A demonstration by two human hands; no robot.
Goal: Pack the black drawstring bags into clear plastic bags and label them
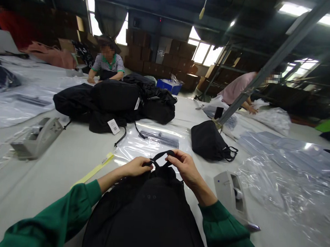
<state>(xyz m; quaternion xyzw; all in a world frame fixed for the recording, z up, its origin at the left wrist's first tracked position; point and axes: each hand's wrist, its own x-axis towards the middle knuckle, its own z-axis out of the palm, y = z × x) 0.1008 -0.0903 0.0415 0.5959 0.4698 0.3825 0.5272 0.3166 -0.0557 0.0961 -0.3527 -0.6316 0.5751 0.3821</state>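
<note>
A black bag (pixel 149 215) lies on the table right in front of me, its top end pointing away. At that end my left hand (pixel 137 167) pinches the left side of a black strap loop (pixel 160 155). My right hand (pixel 185 168) grips the same loop on its right side, thumb and fingers closed. Between the two hands the loop stands up in an arch. Just beyond it, clear plastic bags (pixel 130 144) with dark printed stripes lie flat. What the bag contains is hidden.
Black bags with tags (pixel 113 98) are heaped ahead left. Another black bag (pixel 208 140) sits right of centre. Tape dispensers stand left (pixel 37 137) and right (pixel 231 195). Clear plastic (pixel 294 182) covers the right side. A metal post (pixel 279 52) slants up. Two people work across the table.
</note>
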